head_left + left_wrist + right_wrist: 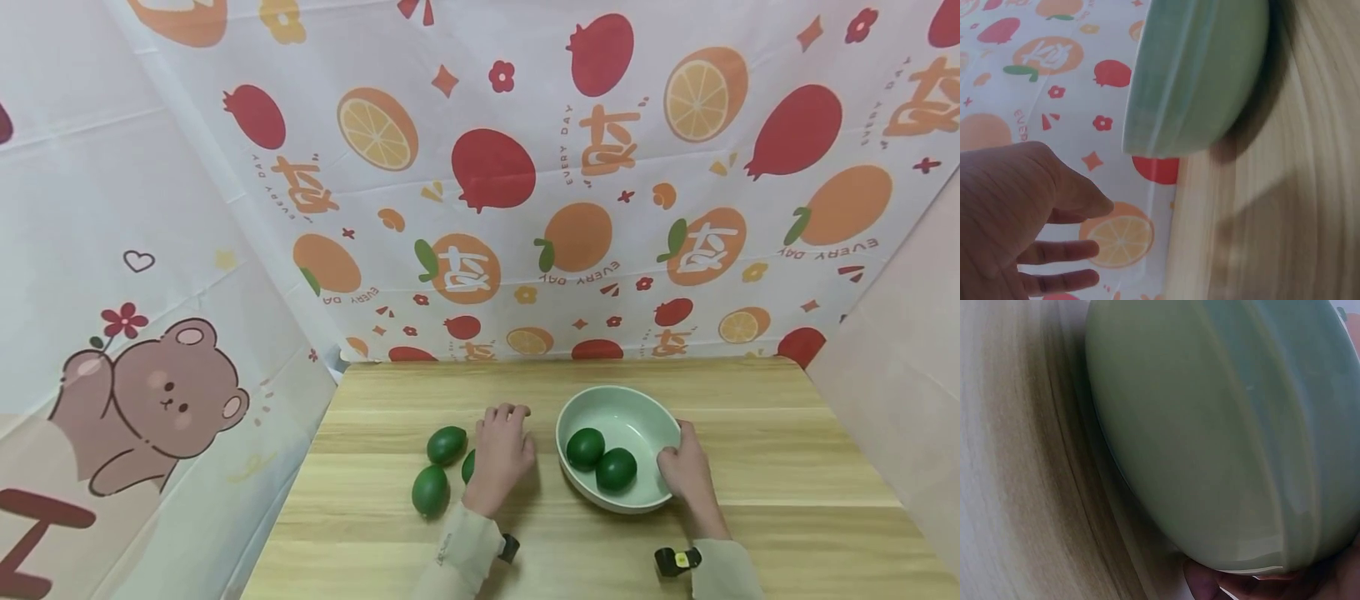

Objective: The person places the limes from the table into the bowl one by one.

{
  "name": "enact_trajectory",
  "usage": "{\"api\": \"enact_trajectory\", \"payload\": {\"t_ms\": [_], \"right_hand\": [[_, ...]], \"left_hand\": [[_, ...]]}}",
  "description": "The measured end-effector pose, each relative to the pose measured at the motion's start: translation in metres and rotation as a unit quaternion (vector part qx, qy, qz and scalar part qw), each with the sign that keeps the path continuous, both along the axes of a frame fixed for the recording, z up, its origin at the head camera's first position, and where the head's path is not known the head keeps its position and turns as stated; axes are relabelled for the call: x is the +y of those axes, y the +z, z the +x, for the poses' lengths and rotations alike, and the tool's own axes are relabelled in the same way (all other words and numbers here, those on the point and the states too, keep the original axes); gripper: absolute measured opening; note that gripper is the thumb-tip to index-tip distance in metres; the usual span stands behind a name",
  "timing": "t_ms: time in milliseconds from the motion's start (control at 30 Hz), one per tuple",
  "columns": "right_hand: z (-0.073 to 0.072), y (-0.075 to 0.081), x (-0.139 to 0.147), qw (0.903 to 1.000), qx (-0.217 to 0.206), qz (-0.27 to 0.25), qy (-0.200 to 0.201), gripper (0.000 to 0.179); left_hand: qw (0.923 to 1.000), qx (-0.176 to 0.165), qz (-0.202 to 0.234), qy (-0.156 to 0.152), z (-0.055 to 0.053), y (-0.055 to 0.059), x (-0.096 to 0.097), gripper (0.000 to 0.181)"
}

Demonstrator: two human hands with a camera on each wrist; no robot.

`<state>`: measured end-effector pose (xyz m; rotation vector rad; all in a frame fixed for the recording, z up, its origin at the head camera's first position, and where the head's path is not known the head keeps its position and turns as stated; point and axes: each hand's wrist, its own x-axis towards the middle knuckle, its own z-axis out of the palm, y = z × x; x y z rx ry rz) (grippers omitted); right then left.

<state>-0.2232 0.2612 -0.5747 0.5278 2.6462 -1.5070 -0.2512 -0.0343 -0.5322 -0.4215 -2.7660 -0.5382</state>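
Note:
A pale green bowl (pixel 648 421) stands on the wooden table with two dark green, egg-shaped fruits (pixel 617 470) inside. My right hand (pixel 688 472) grips its right side, thumb over the rim; fingertips (pixel 1200 578) show beneath the bowl's outer wall in the right wrist view. To the left of the bowl, my left hand (pixel 501 454) hovers with loosely bent, spread fingers and nothing in them. In the left wrist view, a gap separates that hand (pixel 1016 219) from the bowl (pixel 1200 81). Another green fruit (pixel 468 467) is partly hidden behind the left hand.
Two more green fruits, one farther back (pixel 447 445) and one nearer (pixel 430 490), lie left of my left hand. A fruit-printed cloth (pixel 547 183) hangs along the table's back edge. A bear-printed cloth (pixel 176 400) hangs at the left.

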Motion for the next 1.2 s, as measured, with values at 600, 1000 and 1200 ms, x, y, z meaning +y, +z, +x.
{"api": "enact_trajectory", "payload": {"t_ms": [600, 1000, 1200], "right_hand": [[-0.002, 0.002, 0.0, 1.0, -0.002, -0.003, -0.001, 0.073], [-0.001, 0.001, 0.0, 1.0, -0.005, -0.006, -0.001, 0.073], [0.0, 0.0, 0.0, 1.0, -0.003, -0.007, -0.004, 0.071]], "left_hand": [[0.9975, -0.007, -0.031, 0.063, 0.003, -0.015, -0.028, 0.032], [0.9968, -0.037, -0.018, 0.069, 0.006, -0.018, -0.035, 0.031], [0.9966, -0.042, -0.021, 0.067, 0.007, -0.019, -0.037, 0.029]]}}
